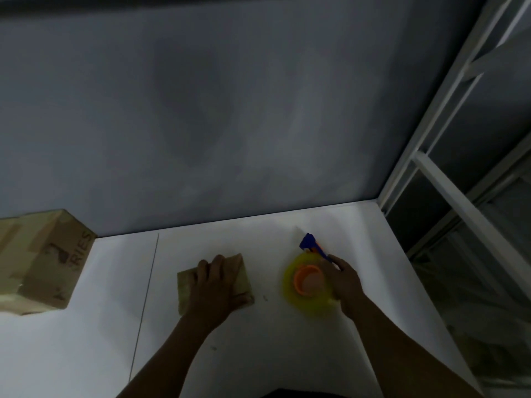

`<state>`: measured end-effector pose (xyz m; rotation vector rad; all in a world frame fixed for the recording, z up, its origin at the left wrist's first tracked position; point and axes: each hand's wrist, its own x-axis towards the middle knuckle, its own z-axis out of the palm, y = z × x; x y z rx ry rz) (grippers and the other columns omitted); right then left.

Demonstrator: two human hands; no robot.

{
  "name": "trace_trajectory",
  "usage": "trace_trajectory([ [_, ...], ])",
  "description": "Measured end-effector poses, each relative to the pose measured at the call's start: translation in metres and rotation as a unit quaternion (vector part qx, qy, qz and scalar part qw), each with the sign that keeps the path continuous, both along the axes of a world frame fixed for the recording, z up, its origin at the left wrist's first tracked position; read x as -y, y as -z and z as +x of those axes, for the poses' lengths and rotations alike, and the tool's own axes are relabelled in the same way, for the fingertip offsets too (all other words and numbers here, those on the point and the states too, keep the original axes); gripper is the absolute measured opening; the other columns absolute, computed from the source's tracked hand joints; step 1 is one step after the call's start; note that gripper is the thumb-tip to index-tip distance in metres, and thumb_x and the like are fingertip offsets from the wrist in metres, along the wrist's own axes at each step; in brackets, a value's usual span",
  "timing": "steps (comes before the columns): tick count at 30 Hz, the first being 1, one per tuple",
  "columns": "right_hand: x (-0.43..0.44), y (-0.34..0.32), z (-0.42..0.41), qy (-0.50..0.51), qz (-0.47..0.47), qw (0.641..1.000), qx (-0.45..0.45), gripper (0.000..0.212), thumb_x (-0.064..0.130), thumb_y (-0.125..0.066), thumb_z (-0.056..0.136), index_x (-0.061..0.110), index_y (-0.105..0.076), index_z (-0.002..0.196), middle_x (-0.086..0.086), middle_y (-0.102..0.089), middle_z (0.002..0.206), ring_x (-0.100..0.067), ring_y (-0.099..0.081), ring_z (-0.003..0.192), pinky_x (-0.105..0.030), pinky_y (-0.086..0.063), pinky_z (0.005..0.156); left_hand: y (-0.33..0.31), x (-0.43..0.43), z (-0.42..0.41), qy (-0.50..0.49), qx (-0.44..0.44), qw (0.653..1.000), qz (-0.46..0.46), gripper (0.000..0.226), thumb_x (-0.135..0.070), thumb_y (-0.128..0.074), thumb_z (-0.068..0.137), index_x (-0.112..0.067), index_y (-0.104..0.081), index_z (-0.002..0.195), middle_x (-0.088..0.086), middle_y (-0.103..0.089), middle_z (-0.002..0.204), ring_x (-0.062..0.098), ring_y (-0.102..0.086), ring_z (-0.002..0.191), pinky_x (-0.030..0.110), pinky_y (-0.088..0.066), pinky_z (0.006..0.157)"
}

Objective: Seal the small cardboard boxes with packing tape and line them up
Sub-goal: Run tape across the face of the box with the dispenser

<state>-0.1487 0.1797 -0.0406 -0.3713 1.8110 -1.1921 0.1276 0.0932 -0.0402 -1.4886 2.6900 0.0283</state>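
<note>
left hand (pixel 214 285) hides most of the small box (pixel 241 272) top. large box (pixel 43 262) is cut off at the left edge, its print blurred.

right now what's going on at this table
A person is working at a white table set against a grey wall. Their left hand presses flat on a small cardboard box, holding it down. Their right hand grips a tape dispenser with a yellowish roll, beside the box and not touching it. A larger cardboard box sits at the far left.
</note>
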Motion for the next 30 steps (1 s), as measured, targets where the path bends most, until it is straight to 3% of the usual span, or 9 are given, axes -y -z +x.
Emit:
trace_trajectory([
  [7, -0.009, 0.01, -0.009, -0.095, 0.021, 0.992, -0.081, 0.034, 0.026, -0.068, 0.085, 0.019, -0.057, 0.117, -0.007, -0.061, 0.116, -0.02, -0.058, 0.096, -0.042, -0.05, 0.089, 0.001, -0.001, 0.001, -0.003, -0.023, 1.0, 0.017, 0.096, -0.088, -0.03, 0.065, -0.028, -0.033, 0.141, 0.011, -0.049, 0.127, 0.035, -0.037, 0.107, 0.055, -0.047, 0.078],
  [11, 0.008, 0.02, 0.011, -0.07, -0.005, 0.929, -0.363, 0.048, 0.016, -0.075, 0.079, 0.005, -0.059, 0.123, -0.013, -0.062, 0.115, -0.033, -0.055, 0.109, -0.036, -0.043, 0.093, -0.001, -0.002, 0.003, 0.016, -0.051, 0.999, 0.012, 0.095, -0.091, -0.021, 0.069, -0.029, -0.038, 0.14, 0.007, -0.046, 0.125, 0.033, -0.036, 0.107, 0.057, -0.046, 0.079],
  [13, 0.016, -0.001, 0.038, -0.101, -0.057, 0.952, -0.285, 0.033, 0.022, -0.063, 0.089, 0.011, -0.061, 0.121, -0.001, -0.063, 0.107, -0.022, -0.059, 0.102, -0.028, -0.044, 0.085, -0.002, -0.004, 0.006, 0.018, -0.051, 0.998, 0.016, 0.096, -0.092, -0.024, 0.067, -0.032, -0.038, 0.14, 0.004, -0.044, 0.127, 0.032, -0.036, 0.111, 0.065, -0.039, 0.086],
  [15, 0.024, -0.012, 0.062, -0.161, -0.041, 0.985, -0.044, 0.035, 0.031, -0.055, 0.094, 0.01, -0.058, 0.122, 0.001, -0.064, 0.106, -0.02, -0.062, 0.097, -0.031, -0.053, 0.08, -0.003, -0.006, 0.008, 0.012, -0.054, 0.998, 0.028, 0.095, -0.091, -0.025, 0.066, -0.034, -0.034, 0.142, 0.003, -0.042, 0.13, 0.032, -0.036, 0.115, 0.069, -0.035, 0.089],
  [17, 0.029, -0.018, 0.079, -0.188, 0.023, 0.971, 0.148, 0.039, 0.042, -0.051, 0.094, 0.011, -0.055, 0.118, -0.004, -0.063, 0.109, -0.023, -0.062, 0.099, -0.036, -0.055, 0.083, -0.005, -0.008, 0.01, 0.0, -0.06, 0.997, 0.041, 0.095, -0.091, -0.025, 0.067, -0.035, -0.031, 0.143, 0.003, -0.042, 0.132, 0.032, -0.035, 0.117, 0.069, -0.034, 0.09],
  [19, 0.029, -0.018, 0.088, -0.186, 0.052, 0.953, 0.234, 0.043, 0.049, -0.052, 0.091, 0.013, -0.057, 0.113, -0.008, -0.064, 0.111, -0.024, -0.062, 0.101, -0.034, -0.055, 0.079, -0.006, -0.01, 0.012, -0.008, -0.07, 0.997, 0.043, 0.094, -0.09, -0.025, 0.069, -0.033, -0.032, 0.144, 0.003, -0.041, 0.132, 0.031, -0.033, 0.118, 0.069, -0.034, 0.089],
  [23, 0.028, -0.015, 0.095, -0.177, 0.034, 0.941, 0.286, 0.059, 0.063, -0.057, 0.076, 0.011, -0.067, 0.101, -0.007, -0.07, 0.093, -0.021, -0.064, 0.085, -0.031, -0.052, 0.07, -0.006, -0.014, 0.018, -0.012, -0.079, 0.996, 0.045, 0.094, -0.089, -0.03, 0.069, -0.035, -0.026, 0.146, 0.003, -0.036, 0.135, 0.031, -0.033, 0.123, 0.066, -0.033, 0.093],
  [26, 0.031, -0.015, 0.094, -0.171, 0.011, 0.935, 0.31, 0.071, 0.072, -0.045, 0.081, 0.01, -0.069, 0.105, -0.012, -0.071, 0.098, -0.029, -0.065, 0.095, -0.039, -0.052, 0.084, -0.003, -0.014, 0.02, -0.008, -0.083, 0.995, 0.06, 0.095, -0.088, -0.038, 0.068, -0.043, -0.012, 0.147, 0.003, -0.031, 0.142, 0.033, -0.031, 0.131, 0.063, -0.02, 0.103],
  [30, 0.033, -0.025, 0.094, -0.155, -0.03, 0.973, 0.169, 0.024, 0.027, -0.063, 0.089, 0.004, -0.067, 0.09, -0.016, -0.068, 0.085, -0.025, -0.066, 0.074, -0.032, -0.056, 0.064, -0.002, -0.013, 0.02, -0.01, -0.079, 0.995, 0.059, 0.096, -0.088, -0.039, 0.066, -0.044, -0.011, 0.146, 0.004, -0.036, 0.141, 0.035, -0.036, 0.129, 0.064, -0.022, 0.102],
])
